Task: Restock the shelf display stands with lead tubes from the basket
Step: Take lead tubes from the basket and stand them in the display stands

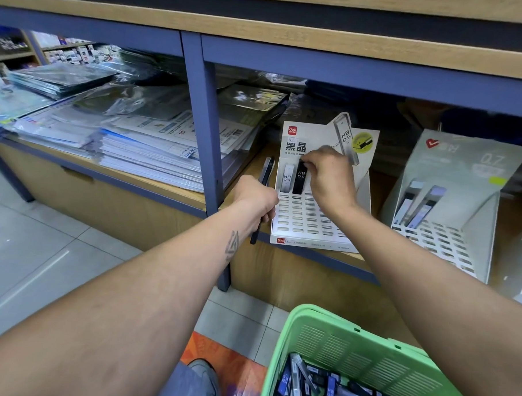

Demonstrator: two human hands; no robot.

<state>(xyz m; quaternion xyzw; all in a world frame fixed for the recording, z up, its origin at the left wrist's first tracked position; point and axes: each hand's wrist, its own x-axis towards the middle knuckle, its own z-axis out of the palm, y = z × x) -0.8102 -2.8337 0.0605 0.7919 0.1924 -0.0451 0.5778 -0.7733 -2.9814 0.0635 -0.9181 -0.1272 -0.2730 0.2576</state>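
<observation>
- basket (pixel 331 344): green slatted plastic, slight sheen
- display stand (pixel 318 221): white printed card, matt
- lead tubes (pixel 299 177): glossy plastic, black and clear
- shelf board (pixel 152 190): wood-grain laminate
- shelf post (pixel 208 153): blue painted, matt
- floor tiles (pixel 42 248): glossy

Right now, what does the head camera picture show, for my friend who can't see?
A right hand pinches a black lead tube into a white display stand. The left hand grips more tubes, above a green basket.

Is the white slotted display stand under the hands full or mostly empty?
Mostly empty: the white slotted display stand holds two tubes in its top row; the slots below show bare.
</observation>
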